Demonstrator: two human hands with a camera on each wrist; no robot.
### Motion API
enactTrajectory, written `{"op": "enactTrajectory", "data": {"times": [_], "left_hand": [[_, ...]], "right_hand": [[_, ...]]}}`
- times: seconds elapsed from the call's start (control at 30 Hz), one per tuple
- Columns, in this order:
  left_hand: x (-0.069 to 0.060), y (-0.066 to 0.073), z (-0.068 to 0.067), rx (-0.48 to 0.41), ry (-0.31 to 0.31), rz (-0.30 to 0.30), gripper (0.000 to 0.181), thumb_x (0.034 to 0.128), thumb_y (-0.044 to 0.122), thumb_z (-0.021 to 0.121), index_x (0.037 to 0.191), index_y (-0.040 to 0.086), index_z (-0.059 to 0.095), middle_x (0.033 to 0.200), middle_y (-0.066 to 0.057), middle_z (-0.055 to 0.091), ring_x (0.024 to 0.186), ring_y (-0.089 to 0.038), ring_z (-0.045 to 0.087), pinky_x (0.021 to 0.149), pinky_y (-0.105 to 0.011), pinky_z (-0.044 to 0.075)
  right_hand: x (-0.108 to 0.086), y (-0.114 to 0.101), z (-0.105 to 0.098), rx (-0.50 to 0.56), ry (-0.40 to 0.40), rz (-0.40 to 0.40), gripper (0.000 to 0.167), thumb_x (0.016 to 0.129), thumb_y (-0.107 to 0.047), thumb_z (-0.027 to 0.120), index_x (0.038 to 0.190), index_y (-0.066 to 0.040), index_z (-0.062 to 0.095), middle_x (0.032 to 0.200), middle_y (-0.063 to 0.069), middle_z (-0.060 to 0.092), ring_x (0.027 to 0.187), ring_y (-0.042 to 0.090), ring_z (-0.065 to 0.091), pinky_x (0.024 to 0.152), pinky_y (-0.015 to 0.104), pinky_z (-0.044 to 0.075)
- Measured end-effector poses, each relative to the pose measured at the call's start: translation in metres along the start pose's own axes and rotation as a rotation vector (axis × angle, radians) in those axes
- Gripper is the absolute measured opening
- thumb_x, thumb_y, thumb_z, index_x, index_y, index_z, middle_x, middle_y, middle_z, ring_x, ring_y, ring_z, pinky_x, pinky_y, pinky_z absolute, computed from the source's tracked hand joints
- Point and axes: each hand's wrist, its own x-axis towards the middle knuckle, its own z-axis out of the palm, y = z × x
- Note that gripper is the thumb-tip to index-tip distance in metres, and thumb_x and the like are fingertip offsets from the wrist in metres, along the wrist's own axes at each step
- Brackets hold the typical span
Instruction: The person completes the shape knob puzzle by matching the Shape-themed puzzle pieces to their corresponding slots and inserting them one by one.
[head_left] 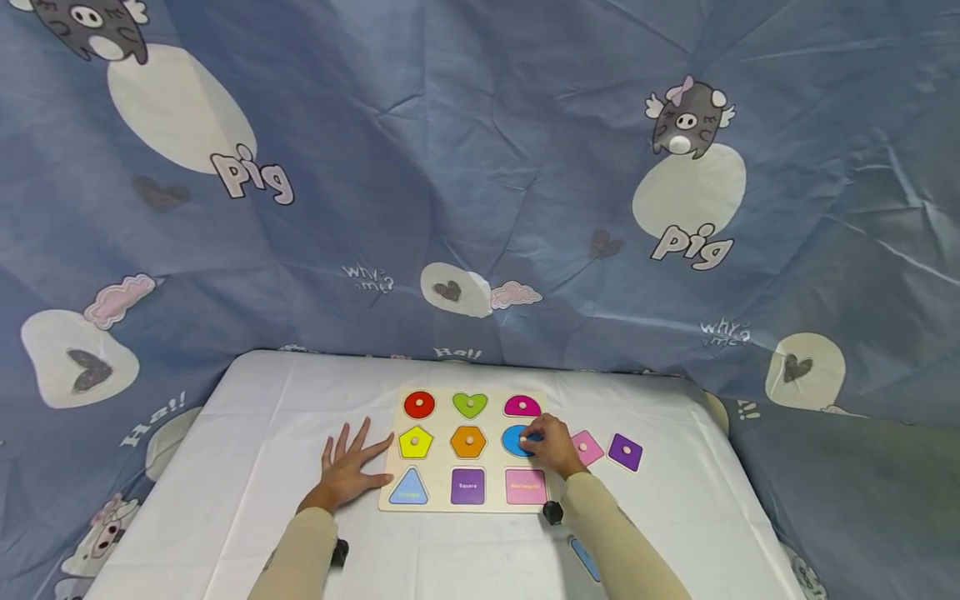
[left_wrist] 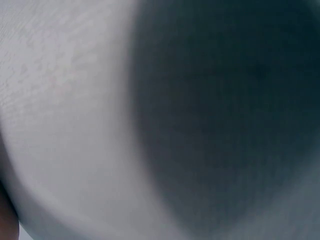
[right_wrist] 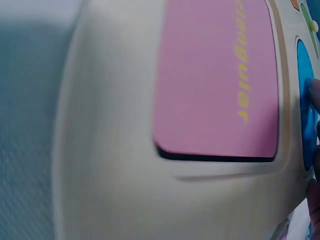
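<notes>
A pale wooden shape-puzzle board [head_left: 441,497] lies on the white table. Thumb and fingers of my right hand [head_left: 557,446] pinch the knob of the blue oval piece [head_left: 513,441], which lies in its place at the board's right side. In the right wrist view, fingertips touch the same blue oval piece [right_wrist: 306,105]. My left hand [head_left: 345,472] rests at the board's left edge with its fingers spread, holding nothing. The left wrist view shows only blurred pale and dark surfaces.
Knobbed shapes such as the red circle [head_left: 419,405] and orange hexagon [head_left: 468,442] sit in the board. The triangle, square and rectangle places show printed words. A pink piece [head_left: 587,447] and purple square [head_left: 626,452] lie to the right; a blue piece [head_left: 584,559] is near the right forearm.
</notes>
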Motion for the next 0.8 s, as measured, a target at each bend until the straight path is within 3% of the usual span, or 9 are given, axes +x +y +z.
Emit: {"op": "enactTrajectory", "data": {"times": [0.37,0.6,0.8], "left_hand": [[0.001,0.003,0.003,-0.012,-0.004,0.005,0.075,0.0762,0.044,0.074,0.142,0.018,0.048,0.160,-0.020,0.008,0.144,-0.045,-0.008,0.110,-0.060,-0.015],[0.000,-0.001,0.001,-0.006,-0.008,-0.002,0.074,0.0768,0.042,0.073,0.142,0.018,0.048,0.160,-0.020,0.007,0.144,-0.045,-0.009,0.110,-0.060,-0.015],[-0.001,-0.002,0.001,-0.013,-0.008,-0.001,0.075,0.0761,0.042,0.074,0.142,0.018,0.048,0.160,-0.020,0.007,0.144,-0.045,-0.009,0.110,-0.060,-0.016]], "right_hand": [[-0.006,0.003,0.000,0.022,0.038,0.036,0.007,0.077,-0.003,0.078,0.083,-0.003,0.076,0.082,0.001,0.062,0.083,0.019,0.060,0.080,0.037,0.052],[-0.009,0.000,0.001,0.046,0.013,0.051,0.015,0.079,-0.003,0.077,0.093,0.000,0.074,0.091,0.007,0.065,0.089,0.025,0.062,0.083,0.040,0.053],[-0.016,0.004,-0.004,0.113,0.015,0.108,0.021,0.078,-0.005,0.078,0.099,-0.002,0.073,0.098,0.007,0.067,0.089,0.021,0.059,0.081,0.034,0.051]]}}
